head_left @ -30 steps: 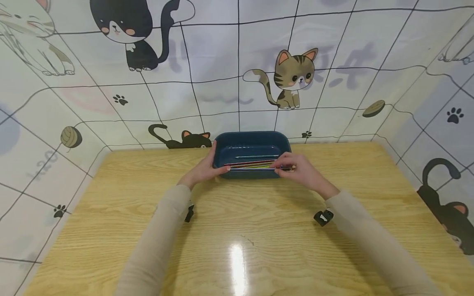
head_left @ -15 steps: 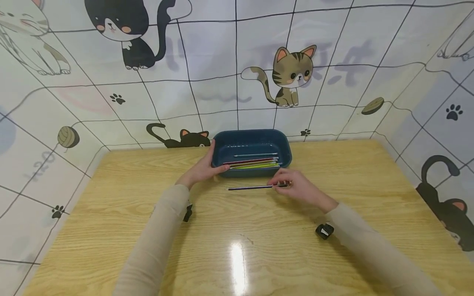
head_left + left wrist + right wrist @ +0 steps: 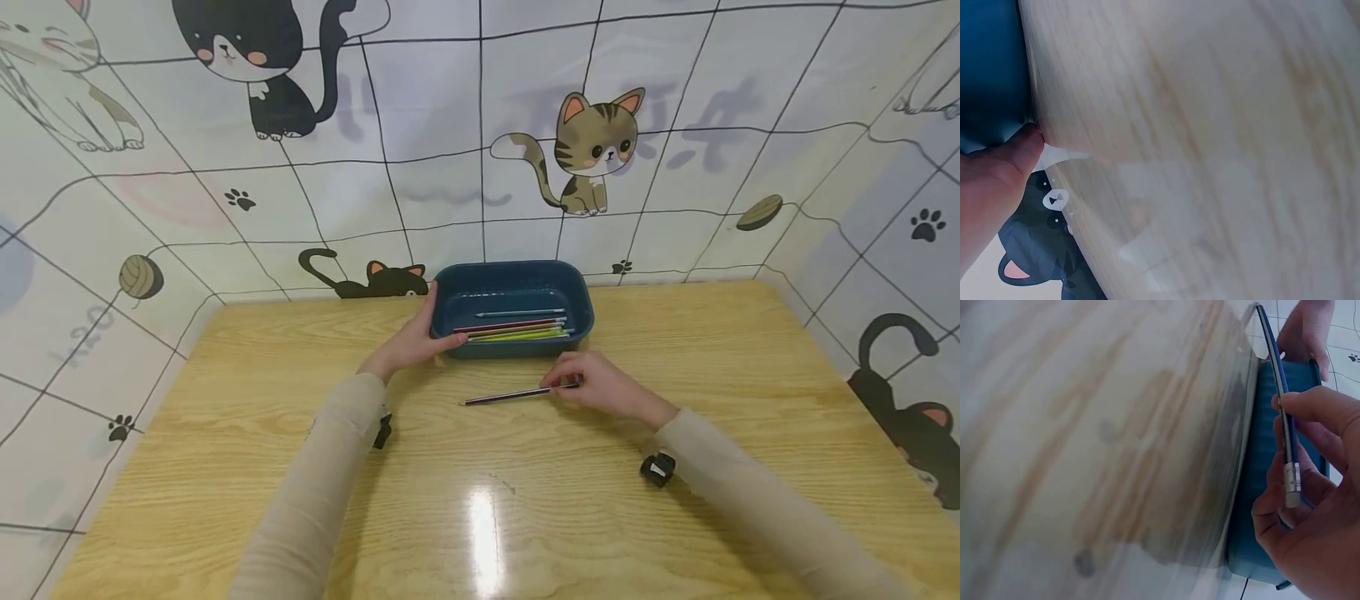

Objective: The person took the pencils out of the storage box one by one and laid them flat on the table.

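Note:
My right hand pinches a dark blue striped pencil between thumb and fingers near its eraser end, over the table in front of the box. The right wrist view shows the pencil's silver ferrule and pale eraser. A dark blue plastic box stands at the table's back edge. On its left end, my left hand holds it, thumb over the front corner and fingers along the side. Inside lie several red and yellow pencils near the front wall, and one pale teal pencil behind them.
The light wooden table runs back to a wall covering printed with cats and grid lines. A black wrist device hangs under the right sleeve, and another under the left.
My right hand has drawn the dark blue pencil out of the box, towards me and down over the table, its tip now tilted closer to me. The left hand stays on the box.

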`<state>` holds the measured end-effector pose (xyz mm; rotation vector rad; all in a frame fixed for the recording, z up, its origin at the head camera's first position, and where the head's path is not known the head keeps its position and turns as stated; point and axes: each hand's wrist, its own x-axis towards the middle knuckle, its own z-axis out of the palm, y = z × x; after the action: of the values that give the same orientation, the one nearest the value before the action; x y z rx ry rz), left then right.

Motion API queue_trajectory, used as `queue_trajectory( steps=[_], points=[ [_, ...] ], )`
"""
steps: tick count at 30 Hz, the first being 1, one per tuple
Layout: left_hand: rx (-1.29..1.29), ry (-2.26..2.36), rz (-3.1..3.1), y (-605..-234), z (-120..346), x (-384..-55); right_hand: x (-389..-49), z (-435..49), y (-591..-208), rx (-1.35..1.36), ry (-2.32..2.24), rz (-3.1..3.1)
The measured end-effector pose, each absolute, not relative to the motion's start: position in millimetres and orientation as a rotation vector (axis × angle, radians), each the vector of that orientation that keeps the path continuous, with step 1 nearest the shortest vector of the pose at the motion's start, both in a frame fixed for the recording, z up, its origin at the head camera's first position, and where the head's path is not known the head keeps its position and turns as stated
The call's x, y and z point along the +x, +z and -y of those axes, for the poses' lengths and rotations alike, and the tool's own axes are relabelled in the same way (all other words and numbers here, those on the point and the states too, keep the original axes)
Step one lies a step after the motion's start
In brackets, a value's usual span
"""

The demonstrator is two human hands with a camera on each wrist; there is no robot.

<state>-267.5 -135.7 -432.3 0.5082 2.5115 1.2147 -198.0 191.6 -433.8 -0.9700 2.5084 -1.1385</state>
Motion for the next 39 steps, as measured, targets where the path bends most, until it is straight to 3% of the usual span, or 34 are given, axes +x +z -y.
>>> queue_trajectory(
  steps=[18, 39],
  points=[
    [0.527, 1.224, -2.507, -432.1, 134.0, -268.1, -202.6, -186.4, -442.4, -1.063, -1.013, -2.481],
    [0.512, 1.243, -2.467, -430.4, 136.3, -267.9, -203.8, -187.6, -438.1, -0.961, -1.074, -2.485]
  ],
)
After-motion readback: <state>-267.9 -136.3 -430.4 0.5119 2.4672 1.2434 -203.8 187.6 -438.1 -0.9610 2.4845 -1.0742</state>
